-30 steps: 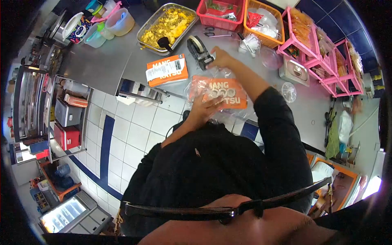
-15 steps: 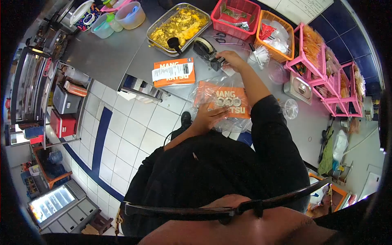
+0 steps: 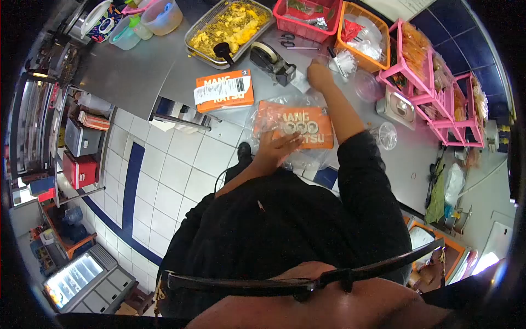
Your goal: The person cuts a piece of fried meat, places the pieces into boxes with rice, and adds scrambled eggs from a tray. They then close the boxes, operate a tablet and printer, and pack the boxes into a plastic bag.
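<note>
An orange printed box [image 3: 323, 127] lies inside a clear plastic bag [image 3: 298, 160] at the counter's front edge. My left hand [image 3: 276, 149] rests on it with fingers stretched out. Above and right of the box, my right hand [image 3: 320, 77] is closed, just right of a black tape dispenser [image 3: 274, 64]. What its fingers hold, if anything, cannot be made out. A small whitish sheet [image 3: 300, 84] lies between the dispenser and this hand. To the left is a second orange box [image 3: 227, 100] with a printed receipt [image 3: 219, 90] across it.
Behind the dispenser stands a metal tray [image 3: 192, 41] of yellow food with a black scoop [image 3: 223, 51]. Scissors [image 3: 287, 40], a red basket [image 3: 307, 28] and an orange basket [image 3: 364, 61] are at the back. Pink racks [image 3: 413, 79] and a lidded metal container [image 3: 399, 107] stand right.
My right hand has moved away from the tape dispenser's front end, to the right. My left hand stays on the bagged box. The whole view has shifted slightly.
</note>
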`<state>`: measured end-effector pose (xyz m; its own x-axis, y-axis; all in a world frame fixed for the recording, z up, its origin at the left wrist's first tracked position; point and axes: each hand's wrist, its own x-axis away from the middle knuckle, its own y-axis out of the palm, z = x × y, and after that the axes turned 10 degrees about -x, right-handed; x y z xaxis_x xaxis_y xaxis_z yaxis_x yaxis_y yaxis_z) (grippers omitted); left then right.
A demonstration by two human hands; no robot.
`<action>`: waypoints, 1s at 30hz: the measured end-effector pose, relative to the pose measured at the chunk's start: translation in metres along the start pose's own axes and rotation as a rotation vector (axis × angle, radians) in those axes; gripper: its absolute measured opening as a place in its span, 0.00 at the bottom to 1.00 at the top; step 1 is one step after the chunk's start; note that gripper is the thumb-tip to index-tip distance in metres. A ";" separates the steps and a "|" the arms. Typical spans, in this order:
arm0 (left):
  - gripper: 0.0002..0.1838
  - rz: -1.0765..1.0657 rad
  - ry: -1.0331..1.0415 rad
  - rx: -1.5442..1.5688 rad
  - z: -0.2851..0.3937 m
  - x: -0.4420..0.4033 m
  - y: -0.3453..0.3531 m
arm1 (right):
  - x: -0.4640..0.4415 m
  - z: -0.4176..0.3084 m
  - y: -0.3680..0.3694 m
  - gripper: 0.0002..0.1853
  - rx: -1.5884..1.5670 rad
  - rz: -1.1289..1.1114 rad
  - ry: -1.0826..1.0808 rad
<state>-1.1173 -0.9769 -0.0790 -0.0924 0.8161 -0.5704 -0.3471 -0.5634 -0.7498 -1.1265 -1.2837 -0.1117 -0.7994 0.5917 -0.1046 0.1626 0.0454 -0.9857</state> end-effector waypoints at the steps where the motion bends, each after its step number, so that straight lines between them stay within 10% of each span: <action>1: 0.20 -0.016 -0.004 0.014 0.001 0.000 0.000 | -0.003 0.001 -0.014 0.11 -0.016 -0.036 0.040; 10: 0.17 -0.054 -0.087 0.131 0.001 -0.001 -0.003 | 0.204 -0.077 -0.142 0.04 -1.981 -0.331 0.383; 17: 0.16 -0.110 -0.177 0.231 0.005 -0.008 -0.013 | 0.238 -0.099 -0.097 0.11 -1.630 -0.267 0.757; 30: 0.13 -0.140 -0.139 0.196 0.002 -0.005 -0.010 | 0.247 -0.106 -0.082 0.14 -0.941 0.035 0.483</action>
<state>-1.1154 -0.9753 -0.0678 -0.1530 0.9017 -0.4044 -0.5379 -0.4193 -0.7313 -1.2756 -1.0560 -0.0427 -0.5044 0.8525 0.1370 0.7290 0.5055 -0.4616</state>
